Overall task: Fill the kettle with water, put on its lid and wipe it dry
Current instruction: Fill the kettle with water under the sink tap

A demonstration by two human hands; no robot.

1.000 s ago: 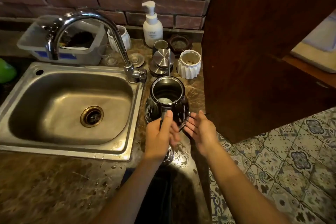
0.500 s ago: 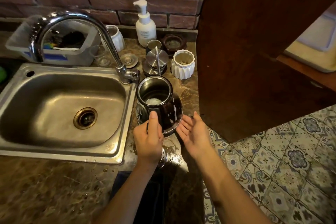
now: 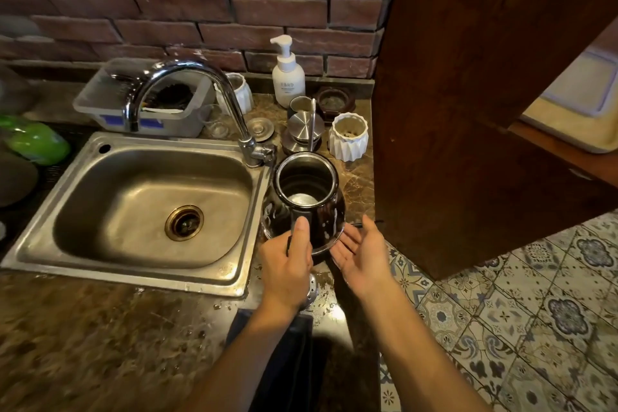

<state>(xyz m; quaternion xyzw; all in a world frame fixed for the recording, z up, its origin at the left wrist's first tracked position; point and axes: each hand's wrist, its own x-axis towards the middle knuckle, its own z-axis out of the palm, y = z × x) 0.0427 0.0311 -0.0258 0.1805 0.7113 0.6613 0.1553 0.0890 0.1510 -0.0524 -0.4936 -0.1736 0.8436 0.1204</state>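
A dark shiny kettle (image 3: 329,202) with its top uncovered is on the counter just right of the sink (image 3: 83,237). My left hand (image 3: 287,267) grips its black handle, thumb on top. My right hand (image 3: 363,252) is open, palm up, beside the kettle's lower right side, close to it. A round steel lid (image 3: 305,127) with an upright knob rests on the counter behind the kettle. The chrome faucet (image 3: 187,84) arches over the sink; no water runs. A dark cloth (image 3: 297,358) lies at the counter's near edge, partly under my left arm.
Behind the kettle stand a white ribbed cup (image 3: 348,136), a soap pump bottle (image 3: 288,75), small jars and a clear plastic tub (image 3: 110,100). A dark wooden panel (image 3: 468,94) rises right of the counter. Patterned floor tiles (image 3: 518,311) lie below right. Water drops dot the counter.
The kettle has shifted slightly toward the sink edge with my left hand still on its handle. My right hand stays open beside it.
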